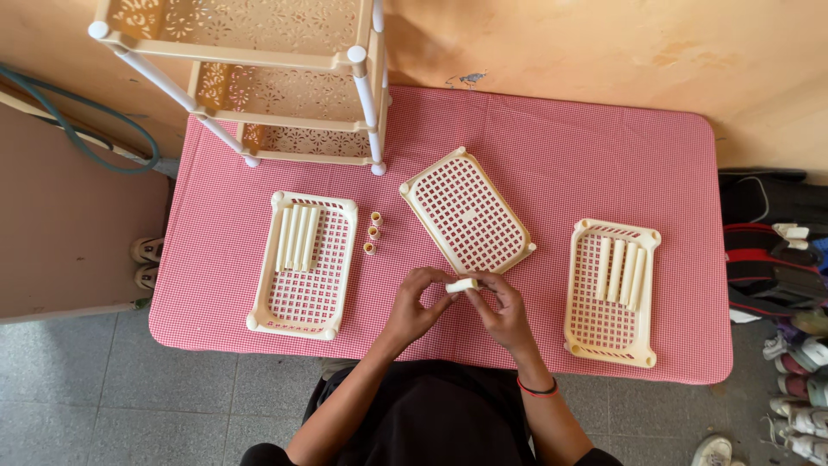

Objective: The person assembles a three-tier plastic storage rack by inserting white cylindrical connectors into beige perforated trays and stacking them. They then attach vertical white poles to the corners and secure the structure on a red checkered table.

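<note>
Both my hands meet over the near middle of the table with the pink checked cloth (552,147). My left hand (416,306) and my right hand (502,309) pinch the two ends of a small cream plastic connector piece (461,285). Just beyond it lies a cream perforated shelf tray (466,211), turned at an angle. A second tray (304,263) on the left holds several white tubes. A third tray (612,289) on the right also holds several white tubes. Three small cream caps (373,233) stand in a row between the left and middle trays.
An assembled cream shelf rack (259,82) with white posts stands at the far left corner. A green hose (78,129) runs along the wall at left. Shoes and bags (776,259) lie on the floor to the right. Sandals (147,263) sit on the floor left.
</note>
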